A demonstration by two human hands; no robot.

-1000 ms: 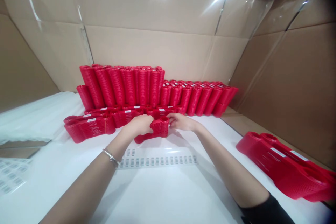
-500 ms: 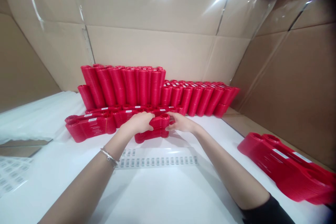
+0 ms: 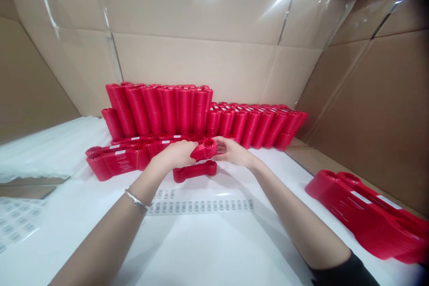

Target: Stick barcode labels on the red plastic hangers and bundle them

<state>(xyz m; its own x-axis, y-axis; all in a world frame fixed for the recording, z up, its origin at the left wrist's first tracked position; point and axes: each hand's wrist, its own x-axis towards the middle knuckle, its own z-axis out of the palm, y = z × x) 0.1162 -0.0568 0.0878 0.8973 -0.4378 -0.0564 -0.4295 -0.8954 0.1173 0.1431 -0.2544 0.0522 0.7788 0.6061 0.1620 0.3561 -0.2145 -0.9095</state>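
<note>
My left hand (image 3: 179, 154) is closed round a short stack of red plastic parts (image 3: 205, 149) with a round ring end, raised and tilted. At the ring end, my right hand (image 3: 231, 152) curls its fingers and thumb against the same parts. Just below them, a lower stack of the same red pieces (image 3: 195, 171) lies on the white table (image 3: 214, 241). The left end of the raised stack is hidden behind my left hand.
Behind my hands stand tall rows of stacked red parts (image 3: 184, 111). More labelled stacks lie at left (image 3: 117, 161) and right (image 3: 365, 214). A barcode label sheet (image 3: 204, 206) lies in front, another sheet (image 3: 16, 221) at far left near white wrapping (image 3: 50, 149). Cardboard walls (image 3: 197, 60) enclose the table.
The upper part of the stack has been lifted off the lower part and tilted, both hands staying with it. A gap now shows between the two portions.
</note>
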